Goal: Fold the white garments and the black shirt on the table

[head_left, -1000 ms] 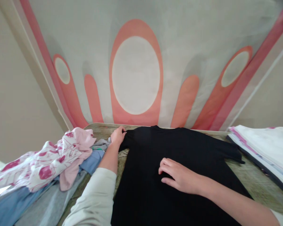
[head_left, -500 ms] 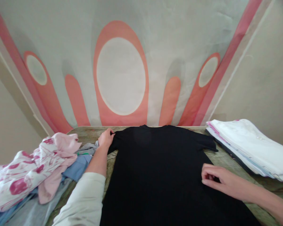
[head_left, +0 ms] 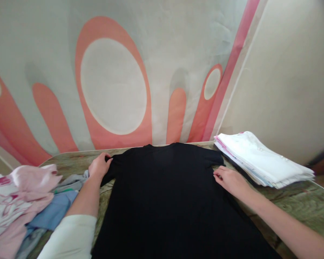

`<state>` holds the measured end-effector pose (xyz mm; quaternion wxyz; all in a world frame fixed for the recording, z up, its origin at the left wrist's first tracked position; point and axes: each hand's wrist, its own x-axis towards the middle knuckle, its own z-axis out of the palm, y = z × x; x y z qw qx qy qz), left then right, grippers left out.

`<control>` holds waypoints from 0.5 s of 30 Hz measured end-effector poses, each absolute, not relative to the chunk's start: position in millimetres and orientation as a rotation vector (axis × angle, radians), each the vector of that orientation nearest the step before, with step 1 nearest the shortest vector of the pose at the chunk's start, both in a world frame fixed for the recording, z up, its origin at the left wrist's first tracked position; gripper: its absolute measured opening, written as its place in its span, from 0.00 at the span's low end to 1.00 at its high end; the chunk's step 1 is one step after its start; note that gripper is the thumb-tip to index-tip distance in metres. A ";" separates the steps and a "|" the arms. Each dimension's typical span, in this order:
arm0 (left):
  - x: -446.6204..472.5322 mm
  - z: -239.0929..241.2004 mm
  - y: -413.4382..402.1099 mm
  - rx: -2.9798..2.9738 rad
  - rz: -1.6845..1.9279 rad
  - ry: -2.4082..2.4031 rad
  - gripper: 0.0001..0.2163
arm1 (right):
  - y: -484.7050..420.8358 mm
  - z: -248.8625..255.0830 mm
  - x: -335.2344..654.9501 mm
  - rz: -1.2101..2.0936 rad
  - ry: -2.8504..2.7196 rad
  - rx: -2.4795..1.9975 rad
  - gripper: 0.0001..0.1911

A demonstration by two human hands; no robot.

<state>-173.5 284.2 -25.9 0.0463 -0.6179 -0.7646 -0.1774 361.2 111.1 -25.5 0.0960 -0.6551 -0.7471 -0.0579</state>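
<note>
A black T-shirt lies spread out flat, its neckline at the far edge of the table. At the shirt's left sleeve, my left hand is closed, pinching the sleeve cloth between thumb and fingers. My right hand is at the opposite side, just below the right sleeve. Its fingers are drawn together in a pinch at the shirt's side edge; how much cloth is between them is hard to see.
To the left is a loose heap of clothes, with a pink and white patterned garment over a blue one. A neat stack of folded white clothes stands at the right. Behind the wood-patterned table rises a painted wall.
My right hand has moved up along the shirt from its side to just under the right sleeve. My left hand stays on the left sleeve. The view has turned to the right.
</note>
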 end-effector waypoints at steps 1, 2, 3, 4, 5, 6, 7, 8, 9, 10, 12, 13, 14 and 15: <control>-173.3 -25.5 283.8 -1.895 -0.545 -2.320 0.14 | 110.6 -24.3 359.1 -0.255 -2.238 -1.968 0.13; -173.2 -25.2 283.3 -1.909 -0.547 -2.303 0.14 | 110.5 -23.2 358.1 -0.319 -2.250 -1.996 0.13; -173.2 -24.9 283.0 -1.922 -0.545 -2.288 0.14 | 110.6 -22.1 358.3 -0.363 -2.250 -2.023 0.13; -173.4 -24.7 282.7 -1.936 -0.539 -2.278 0.13 | 110.9 -21.3 359.7 -0.388 -2.239 -2.047 0.13; -173.6 -24.6 282.6 -1.945 -0.532 -2.272 0.13 | 111.1 -20.6 362.4 -0.397 -2.217 -2.071 0.12; -173.9 -24.6 282.6 -1.948 -0.527 -2.269 0.12 | 111.3 -20.0 366.0 -0.390 -2.193 -2.095 0.11; -174.2 -24.8 282.7 -1.948 -0.525 -2.267 0.12 | 111.3 -19.5 370.0 -0.364 -2.168 -2.122 0.11; -174.3 -24.9 282.8 -1.948 -0.525 -2.264 0.11 | 111.5 -18.8 373.9 -0.314 -2.150 -2.144 0.10; -174.2 -25.0 282.9 -1.948 -0.528 -2.259 0.11 | 112.0 -17.8 377.2 -0.242 -2.145 -2.153 0.09; -173.9 -25.1 283.0 -1.952 -0.531 -2.253 0.11 | 113.4 -16.2 379.4 -0.156 -2.155 -2.143 0.09; -172.6 -25.0 282.7 -1.965 -0.537 -2.239 0.11 | 120.3 -10.7 379.4 0.011 -2.211 -2.084 0.09; -171.8 -24.9 282.4 -1.971 -0.542 -2.234 0.11 | 126.7 -6.7 377.0 0.072 -2.246 -2.045 0.09; -171.0 -24.8 281.9 -1.975 -0.547 -2.231 0.11 | 135.1 -2.0 373.1 0.110 -2.282 -2.007 0.10; -170.3 -24.8 281.4 -1.978 -0.551 -2.230 0.11 | 145.7 3.1 368.0 0.125 -2.307 -1.980 0.11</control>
